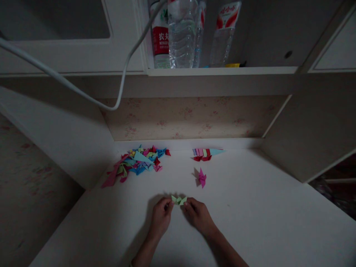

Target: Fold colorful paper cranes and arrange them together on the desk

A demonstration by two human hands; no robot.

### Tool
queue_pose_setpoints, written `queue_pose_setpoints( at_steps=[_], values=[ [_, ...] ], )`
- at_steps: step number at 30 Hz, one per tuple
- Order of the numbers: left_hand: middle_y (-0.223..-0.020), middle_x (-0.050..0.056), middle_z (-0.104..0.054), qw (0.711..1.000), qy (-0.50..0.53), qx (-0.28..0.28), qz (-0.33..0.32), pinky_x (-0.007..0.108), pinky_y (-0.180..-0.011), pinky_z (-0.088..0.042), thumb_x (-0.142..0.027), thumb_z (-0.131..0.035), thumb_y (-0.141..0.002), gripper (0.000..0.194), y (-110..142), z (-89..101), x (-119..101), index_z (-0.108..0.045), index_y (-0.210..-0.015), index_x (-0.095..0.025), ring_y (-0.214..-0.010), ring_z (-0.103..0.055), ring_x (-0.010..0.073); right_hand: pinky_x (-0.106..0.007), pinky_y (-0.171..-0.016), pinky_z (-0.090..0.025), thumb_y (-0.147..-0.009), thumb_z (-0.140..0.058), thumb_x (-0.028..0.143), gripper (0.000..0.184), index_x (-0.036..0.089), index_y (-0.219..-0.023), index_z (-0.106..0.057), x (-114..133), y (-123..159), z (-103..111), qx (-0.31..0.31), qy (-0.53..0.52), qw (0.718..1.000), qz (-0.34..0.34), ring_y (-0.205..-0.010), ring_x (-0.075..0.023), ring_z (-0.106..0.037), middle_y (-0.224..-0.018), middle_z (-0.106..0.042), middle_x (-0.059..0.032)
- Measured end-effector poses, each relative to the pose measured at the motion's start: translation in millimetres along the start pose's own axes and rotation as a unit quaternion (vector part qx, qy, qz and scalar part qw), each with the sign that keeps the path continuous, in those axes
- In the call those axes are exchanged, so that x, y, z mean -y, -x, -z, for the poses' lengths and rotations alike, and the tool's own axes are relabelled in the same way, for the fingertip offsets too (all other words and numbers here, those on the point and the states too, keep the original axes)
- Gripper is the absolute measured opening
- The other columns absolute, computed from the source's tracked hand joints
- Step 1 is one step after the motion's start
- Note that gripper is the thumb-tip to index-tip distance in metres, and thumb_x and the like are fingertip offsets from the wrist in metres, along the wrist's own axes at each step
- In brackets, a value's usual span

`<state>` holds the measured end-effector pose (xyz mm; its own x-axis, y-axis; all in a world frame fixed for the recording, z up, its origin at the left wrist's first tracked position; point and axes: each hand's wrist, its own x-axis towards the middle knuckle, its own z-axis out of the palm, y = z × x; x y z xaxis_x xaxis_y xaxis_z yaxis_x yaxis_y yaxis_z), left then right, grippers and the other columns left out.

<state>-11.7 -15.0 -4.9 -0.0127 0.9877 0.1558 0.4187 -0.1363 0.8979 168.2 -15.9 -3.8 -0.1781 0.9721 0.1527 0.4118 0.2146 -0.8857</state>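
Observation:
Between my two hands is a small light green folded paper piece (179,200) with pointed ends, held low over the white desk. My left hand (162,213) pinches its left end, fingers curled. At the other end, the fingers of my right hand (198,214) are closed on its right tip. A magenta folded paper piece (202,178) with several points lies just beyond my right hand. Farther back, a row of folded papers (204,152) in several colours ends in a light blue point, with red folded pieces (202,158) along its near side.
A heap of colourful folded papers (141,159) lies at the back left of the white desk (250,222). Above, a shelf (222,71) carries several plastic bottles (182,37). A white cable (111,108) hangs in front of the cabinet at upper left. Side panels (300,137) flank the desk.

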Motion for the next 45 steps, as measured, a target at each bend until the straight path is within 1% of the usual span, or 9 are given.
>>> queue_pose_setpoints(
  at_steps=[4, 9, 16, 21, 23, 28, 31, 36, 45],
  values=[
    [-0.069, 0.004, -0.065, 1.0, -0.003, -0.005, -0.004, 0.024, -0.055, -0.043, -0.042, -0.051, -0.086, 0.032, 0, 1.0, -4, -0.066, -0.074, -0.016, -0.063, -0.059, 0.0168, -0.022, -0.058, -0.037, -0.092, -0.042, 0.042, 0.035, 0.018, -0.076, -0.06, 2, 0, 2, 0.004, 0.003, 1.0, 0.011, -0.06, -0.0136, -0.049, -0.066, -0.058, -0.0003],
    [-0.065, 0.004, -0.065, 0.999, 0.017, -0.032, 0.002, 0.024, -0.053, -0.045, -0.049, -0.054, -0.081, 0.037, 1, 2.0, -13, -0.068, -0.07, -0.016, -0.062, -0.059, 0.0179, -0.022, -0.058, -0.037, -0.092, -0.04, 0.045, 0.037, 0.018, -0.074, -0.059, 5, 1, 3, 0.004, -0.004, 1.0, 0.002, -0.061, -0.0138, -0.049, -0.067, -0.058, -0.0002],
    [-0.062, 0.003, -0.065, 0.999, 0.026, -0.022, 0.028, 0.024, -0.052, -0.044, -0.051, -0.054, -0.08, 0.038, 2, 1.3, -12, -0.069, -0.072, -0.017, -0.06, -0.059, 0.0178, -0.023, -0.056, -0.036, -0.09, -0.044, 0.051, 0.041, 0.018, -0.071, -0.059, 7, 1, 2, -0.012, -0.042, 0.999, -0.032, -0.058, -0.0133, -0.048, -0.062, -0.055, 0.0015],
    [-0.065, 0.002, -0.064, 0.999, 0.033, 0.009, 0.03, 0.023, -0.053, -0.042, -0.05, -0.054, -0.082, 0.038, 2, 1.4, -6, -0.068, -0.074, -0.016, -0.06, -0.057, 0.0163, -0.023, -0.057, -0.037, -0.089, -0.046, 0.051, 0.038, 0.017, -0.089, -0.063, 8, 1, 3, -0.021, -0.081, 0.995, -0.046, -0.061, -0.0137, -0.05, -0.067, -0.058, 0.0011],
    [-0.068, 0.003, -0.065, 0.999, 0.032, 0.021, 0.026, 0.023, -0.055, -0.042, -0.049, -0.053, -0.083, 0.038, 2, 1.4, -4, -0.068, -0.075, -0.015, -0.062, -0.057, 0.0161, -0.023, -0.056, -0.037, -0.088, -0.047, 0.051, 0.038, 0.017, -0.091, -0.064, 9, 2, 3, -0.023, -0.083, 0.995, -0.049, -0.061, -0.0137, -0.049, -0.066, -0.057, 0.0011],
    [-0.069, 0.003, -0.064, 0.999, 0.025, 0.018, 0.011, 0.023, -0.059, -0.043, -0.046, -0.053, -0.084, 0.035, 2, 0.8, -1, -0.068, -0.075, -0.016, -0.064, -0.057, 0.0168, -0.023, -0.057, -0.038, -0.088, -0.047, 0.051, 0.039, 0.016, -0.088, -0.066, 7, 2, 3, -0.025, -0.087, 0.995, -0.038, -0.061, -0.014, -0.05, -0.067, -0.059, -0.0003],
    [-0.07, 0.003, -0.064, 1.0, 0.022, 0.017, 0.004, 0.024, -0.06, -0.044, -0.044, -0.052, -0.085, 0.034, 3, 0.3, 0, -0.068, -0.076, -0.015, -0.065, -0.057, 0.017, -0.023, -0.057, -0.038, -0.087, -0.049, 0.051, 0.039, 0.016, -0.081, -0.066, 7, 2, 3, -0.031, -0.084, 0.995, -0.037, -0.062, -0.0141, -0.05, -0.066, -0.058, -0.0003],
    [-0.072, 0.003, -0.064, 0.999, 0.026, 0.027, 0.008, 0.024, -0.061, -0.044, -0.045, -0.051, -0.085, 0.034, 2, -0.2, 1, -0.068, -0.077, -0.015, -0.066, -0.057, 0.017, -0.023, -0.054, -0.034, -0.087, -0.05, 0.047, 0.037, 0.017, -0.069, -0.061, 9, 2, 5, -0.029, -0.099, 0.994, -0.037, -0.059, -0.0128, -0.046, -0.061, -0.053, 0.0015],
    [-0.07, 0.002, -0.063, 0.999, 0.019, 0.028, 0.007, 0.022, -0.06, -0.043, -0.039, -0.053, -0.086, 0.029, 2, 0.9, -2, -0.068, -0.076, -0.016, -0.065, -0.056, 0.0162, -0.022, -0.052, -0.03, -0.087, -0.052, 0.045, 0.038, 0.016, -0.063, -0.059, 3, 2, 4, -0.035, -0.098, 0.994, -0.045, -0.056, -0.0112, -0.04, -0.056, -0.047, 0.0034]
  ],
)
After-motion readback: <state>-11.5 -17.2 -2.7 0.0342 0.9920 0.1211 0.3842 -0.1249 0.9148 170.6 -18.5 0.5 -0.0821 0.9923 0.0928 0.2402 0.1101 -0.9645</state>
